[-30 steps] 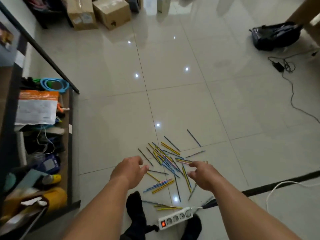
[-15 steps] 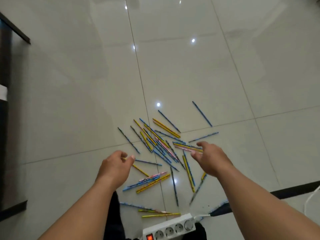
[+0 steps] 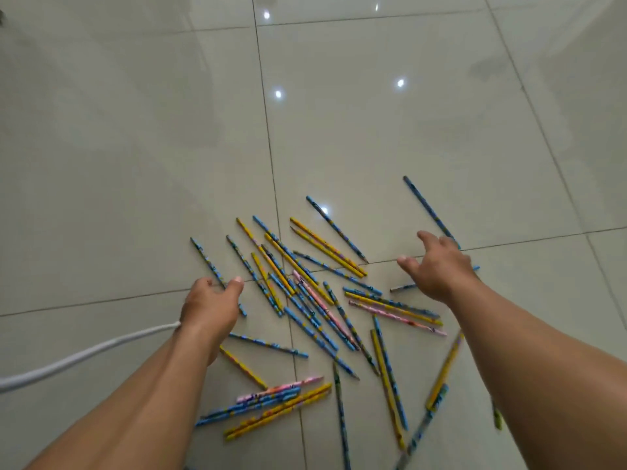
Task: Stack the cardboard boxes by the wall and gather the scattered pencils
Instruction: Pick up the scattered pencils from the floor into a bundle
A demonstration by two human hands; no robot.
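glossy tiled floor (image 3: 135, 164) carries blue, yellow and pink pencils (image 3: 329, 247), scattered and crossed between and under both hands. the left hand (image 3: 210, 308) curls thumb and fingers over one blue pencil (image 3: 207, 261), though a real grip cannot be told. the right hand (image 3: 439, 269) hovers with fingers spread, released.

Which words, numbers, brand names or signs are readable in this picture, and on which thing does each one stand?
No text here can be read.
Blue, yellow and pink patterned pencils: printed designs along the shafts, too small and blurred to make out any letters.
Glossy pale floor tiles: no writing.
White cable: no writing.
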